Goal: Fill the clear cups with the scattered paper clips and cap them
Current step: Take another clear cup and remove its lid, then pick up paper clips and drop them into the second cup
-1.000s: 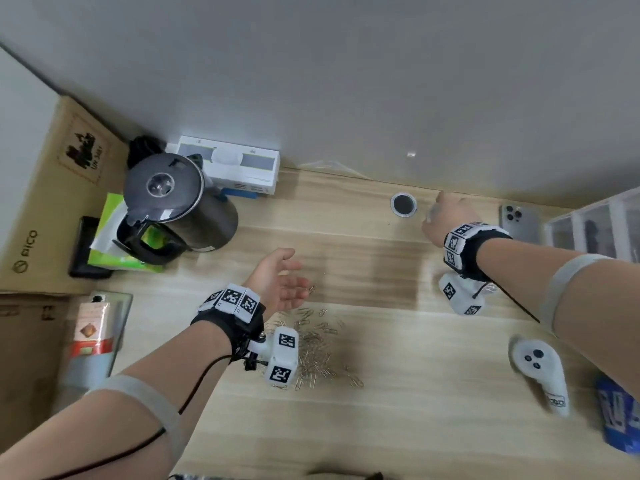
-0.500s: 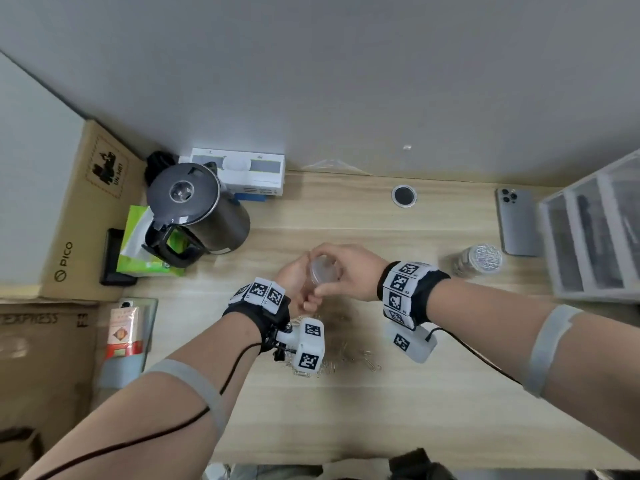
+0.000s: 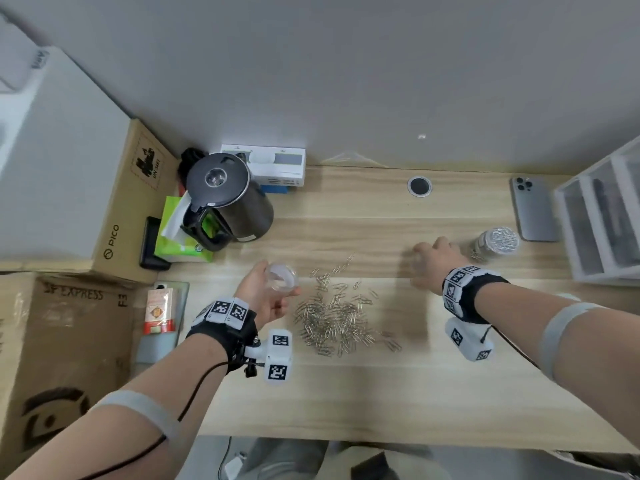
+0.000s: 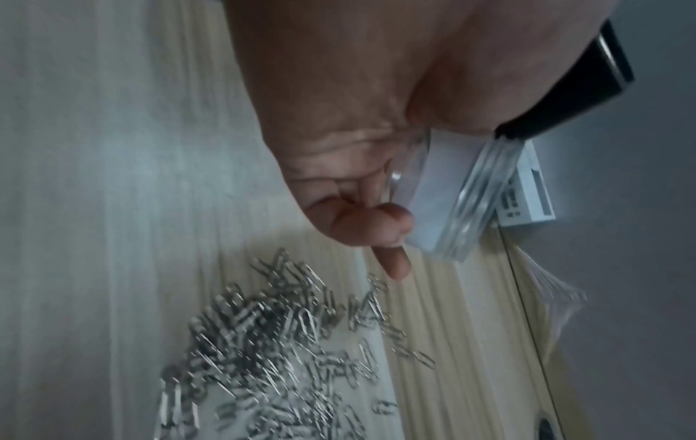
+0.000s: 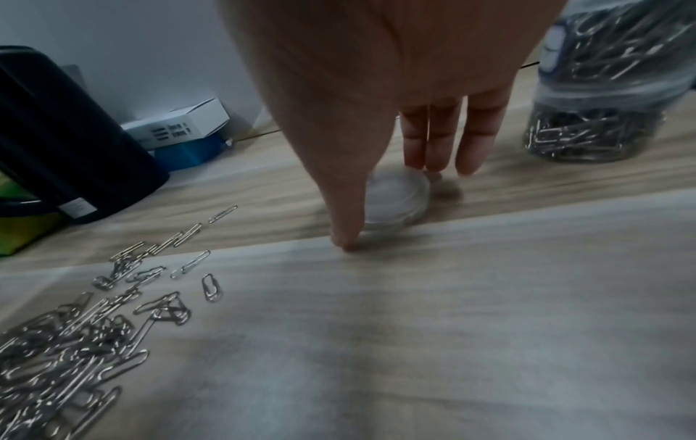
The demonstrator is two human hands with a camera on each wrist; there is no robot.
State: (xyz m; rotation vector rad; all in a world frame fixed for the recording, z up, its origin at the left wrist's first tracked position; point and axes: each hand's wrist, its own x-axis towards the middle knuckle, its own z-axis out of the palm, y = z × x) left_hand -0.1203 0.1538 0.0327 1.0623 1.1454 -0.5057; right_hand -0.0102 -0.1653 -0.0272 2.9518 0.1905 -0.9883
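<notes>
Left hand (image 3: 266, 292): curling round an empty clear cup (image 3: 281, 277), holding it above the desk (image 3: 346, 393), just left of the paper clips (image 3: 339, 320).

Right hand (image 3: 431, 266): reaching down with fingers (image 5: 433, 140) straight over a clear lid (image 5: 399, 199) that is lying on the desk; whether they are touching it cannot be told.

Full cup (image 3: 497, 242): standing just right of that hand, packed with clips.

Kettle (image 3: 228, 199), phone (image 3: 533, 209): sitting at the back.

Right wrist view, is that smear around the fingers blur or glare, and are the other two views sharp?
Right wrist: motion blur on the right hand and the clear lid. Left wrist: paper clips smeared, table washed pale by glare. Head: mostly sharp, wide-angle bowing, right hand slightly blurred.
</notes>
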